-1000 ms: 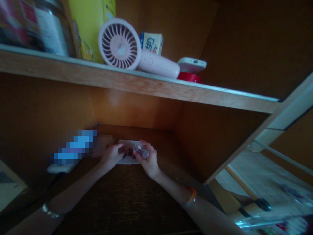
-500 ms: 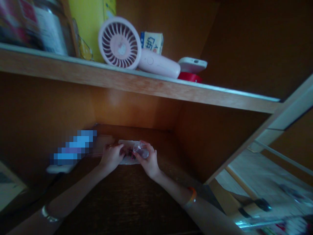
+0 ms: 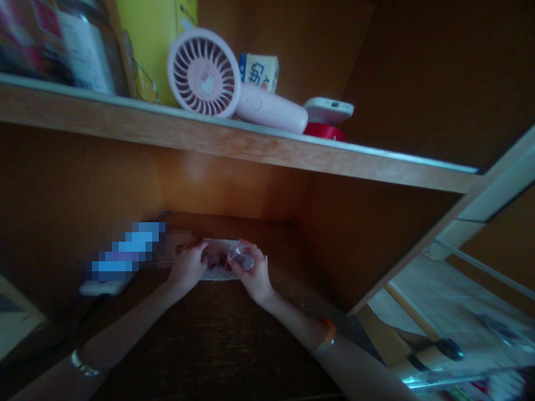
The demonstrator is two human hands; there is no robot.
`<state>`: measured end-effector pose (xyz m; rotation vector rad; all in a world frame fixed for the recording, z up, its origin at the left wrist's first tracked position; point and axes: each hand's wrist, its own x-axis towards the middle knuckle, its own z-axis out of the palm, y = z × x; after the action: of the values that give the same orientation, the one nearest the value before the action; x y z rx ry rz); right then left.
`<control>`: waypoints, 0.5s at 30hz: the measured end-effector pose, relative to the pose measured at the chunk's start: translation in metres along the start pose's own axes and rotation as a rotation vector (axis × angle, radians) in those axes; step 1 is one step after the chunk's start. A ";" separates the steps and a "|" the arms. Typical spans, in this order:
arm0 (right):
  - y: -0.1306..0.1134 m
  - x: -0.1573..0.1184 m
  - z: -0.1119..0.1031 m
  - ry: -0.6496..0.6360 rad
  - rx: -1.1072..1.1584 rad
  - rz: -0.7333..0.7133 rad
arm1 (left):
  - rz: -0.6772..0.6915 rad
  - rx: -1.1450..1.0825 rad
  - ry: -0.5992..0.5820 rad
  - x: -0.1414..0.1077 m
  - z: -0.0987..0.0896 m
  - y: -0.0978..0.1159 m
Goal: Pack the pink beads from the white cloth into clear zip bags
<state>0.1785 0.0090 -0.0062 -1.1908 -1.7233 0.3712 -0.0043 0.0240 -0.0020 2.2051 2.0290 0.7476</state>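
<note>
A small white sheet (image 3: 215,274) lies on the dark wooden surface, with small dark reddish pieces (image 3: 221,259) on it. My right hand (image 3: 258,275) is closed around a small clear plastic container (image 3: 242,257), tilted over the sheet's right side. At the sheet's left edge is my left hand (image 3: 189,266), its fingers curled together; anything between them is too small or dim to make out. A flat, pale see-through thing (image 3: 171,245) lies just behind and left of the left hand.
A phone-like device with a blurred-out screen (image 3: 125,256) leans at the left, a cable beneath it. Above the hands runs a shelf edge (image 3: 251,153), carrying a pink handheld fan (image 3: 204,75), a small box (image 3: 263,69), a white phone (image 3: 328,109) and a jar (image 3: 86,50).
My left hand has drawn back slightly to the left, away from the reddish pieces, uncovering more of the sheet. My right hand stays in place with the clear container.
</note>
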 end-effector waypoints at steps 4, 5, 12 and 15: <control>0.000 0.000 0.000 -0.008 -0.011 0.004 | -0.005 0.134 -0.004 -0.003 -0.008 0.008; 0.000 -0.001 0.000 -0.007 -0.012 0.003 | -0.006 0.133 -0.018 -0.004 -0.008 0.009; 0.001 -0.001 0.001 -0.004 -0.003 0.004 | -0.041 0.184 -0.049 -0.005 -0.008 0.011; 0.001 -0.001 0.001 -0.002 -0.002 -0.001 | -0.019 0.187 -0.037 -0.004 -0.006 0.007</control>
<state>0.1782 0.0082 -0.0077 -1.1913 -1.7264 0.3710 -0.0004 0.0178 0.0046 2.2711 2.1802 0.5305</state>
